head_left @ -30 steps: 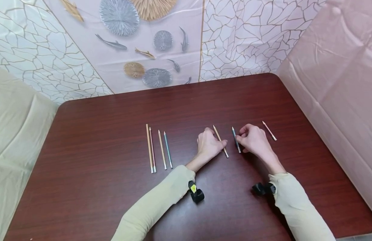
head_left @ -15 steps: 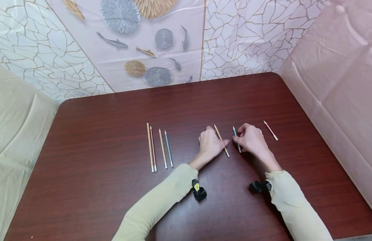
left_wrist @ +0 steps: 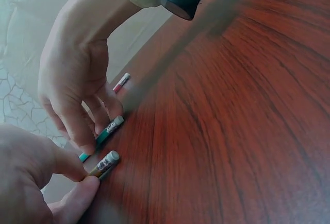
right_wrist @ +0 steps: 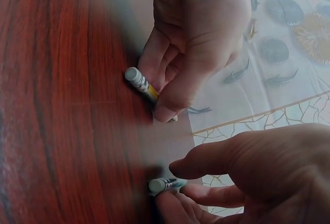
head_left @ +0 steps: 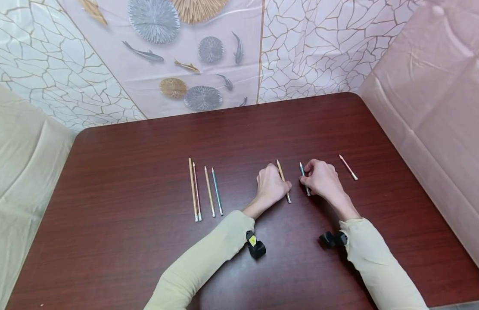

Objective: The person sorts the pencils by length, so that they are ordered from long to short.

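My left hand (head_left: pixel 271 183) pinches a yellow pencil (head_left: pixel 281 170) between thumb and fingers, low on the table. Its white eraser end sticks out past the fingertips in the left wrist view. Just to the right lies a teal pencil (head_left: pixel 302 168), tip pointing away. The thumb and fingers of my right hand (head_left: pixel 322 177) hold it from both sides; in the right wrist view its eraser (right_wrist: pixel 161 184) shows between them. The fingers hide the middles of both pencils. A short red pencil (head_left: pixel 348 167) lies apart, to the right of my right hand.
Left of my hands, a long yellow pencil (head_left: pixel 192 189) lies close beside a red pencil (head_left: pixel 197 193), followed by another yellow pencil (head_left: pixel 209 191) and a teal pencil (head_left: pixel 217 191). The dark wooden table (head_left: pixel 107 206) meets patterned cloth (head_left: pixel 313 51) at its back edge.
The right thumb has come onto the teal pencil. The yellow pencil's eraser end has shifted slightly left with the left thumb. The other pencils stay in place.
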`<move>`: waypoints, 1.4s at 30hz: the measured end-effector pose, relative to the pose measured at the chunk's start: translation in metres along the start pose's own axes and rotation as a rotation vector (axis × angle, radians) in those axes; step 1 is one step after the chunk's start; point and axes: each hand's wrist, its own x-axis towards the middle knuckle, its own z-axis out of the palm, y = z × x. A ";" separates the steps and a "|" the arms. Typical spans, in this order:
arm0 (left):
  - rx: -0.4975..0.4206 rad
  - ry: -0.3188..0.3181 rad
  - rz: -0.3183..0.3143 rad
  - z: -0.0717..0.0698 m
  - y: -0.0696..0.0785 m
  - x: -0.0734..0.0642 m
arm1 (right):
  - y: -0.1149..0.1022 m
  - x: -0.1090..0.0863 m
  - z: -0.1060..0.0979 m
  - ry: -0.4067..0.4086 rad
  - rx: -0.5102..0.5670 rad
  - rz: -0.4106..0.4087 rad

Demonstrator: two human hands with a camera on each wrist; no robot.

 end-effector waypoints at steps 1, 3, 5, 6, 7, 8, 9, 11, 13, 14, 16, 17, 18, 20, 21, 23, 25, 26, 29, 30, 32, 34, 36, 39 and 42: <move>-0.001 0.001 0.003 0.000 0.000 0.000 | 0.000 0.000 0.000 -0.001 -0.008 -0.001; 0.002 0.004 0.009 0.000 0.000 0.002 | -0.001 0.002 0.000 -0.001 -0.029 -0.003; 0.001 0.005 0.013 -0.001 0.000 0.002 | -0.001 0.002 0.000 0.001 -0.050 0.004; 0.000 0.005 0.012 -0.001 0.000 0.002 | -0.001 0.003 0.000 0.003 -0.061 0.007; -0.005 0.005 0.009 -0.001 0.000 0.002 | -0.001 0.003 0.000 0.005 -0.070 0.013; -0.010 0.004 0.006 -0.001 -0.001 0.002 | -0.001 0.003 -0.001 0.008 -0.079 0.018; -0.017 0.005 0.003 -0.001 -0.001 0.002 | -0.001 0.004 -0.001 0.009 -0.087 0.023; -0.040 0.004 -0.011 -0.001 -0.001 0.002 | -0.001 0.004 -0.001 0.009 -0.100 0.028; -0.070 -0.002 -0.031 -0.002 -0.001 0.001 | -0.002 0.004 -0.001 0.004 -0.104 0.034; -0.084 -0.008 -0.042 -0.003 -0.001 0.001 | -0.002 0.005 -0.001 0.002 -0.103 0.038; -0.124 -0.023 -0.070 -0.005 -0.002 0.001 | -0.002 0.004 -0.002 -0.002 -0.091 0.046; -0.139 -0.031 -0.081 -0.006 -0.002 0.001 | -0.002 0.004 -0.002 -0.002 -0.079 0.049; -0.160 -0.039 -0.092 -0.008 -0.002 0.001 | -0.002 0.004 -0.002 -0.004 -0.058 0.050; -0.212 -0.061 -0.120 -0.011 -0.003 0.001 | -0.001 0.003 -0.003 -0.009 -0.002 0.044; -0.243 -0.072 -0.134 -0.012 -0.003 0.001 | -0.001 0.003 -0.003 -0.011 0.029 0.036; -0.296 -0.094 -0.161 -0.015 -0.004 0.001 | 0.000 0.002 -0.002 -0.020 0.095 0.021; -0.359 -0.117 -0.194 -0.018 -0.005 0.001 | 0.000 0.002 -0.002 -0.033 0.154 0.010; -0.385 -0.126 -0.205 -0.020 -0.005 0.000 | 0.000 0.001 -0.002 -0.039 0.177 0.007; -0.448 -0.148 -0.229 -0.025 -0.006 -0.001 | -0.002 0.001 -0.001 -0.061 0.233 0.006; -0.464 -0.155 -0.235 -0.026 -0.007 -0.001 | -0.003 0.001 0.000 -0.068 0.247 0.007; -0.493 -0.169 -0.242 -0.030 -0.008 -0.002 | -0.006 0.002 0.001 -0.081 0.271 0.009; -0.512 -0.179 -0.249 -0.034 -0.009 -0.003 | -0.008 0.002 0.003 -0.095 0.292 0.011; -0.528 -0.185 -0.249 -0.038 -0.011 -0.004 | -0.011 0.003 0.004 -0.105 0.302 0.011; -0.545 -0.187 -0.252 -0.043 -0.014 -0.004 | -0.015 0.003 0.006 -0.118 0.317 0.004; -0.561 -0.183 -0.259 -0.048 -0.016 -0.004 | -0.020 0.003 0.008 -0.131 0.336 -0.007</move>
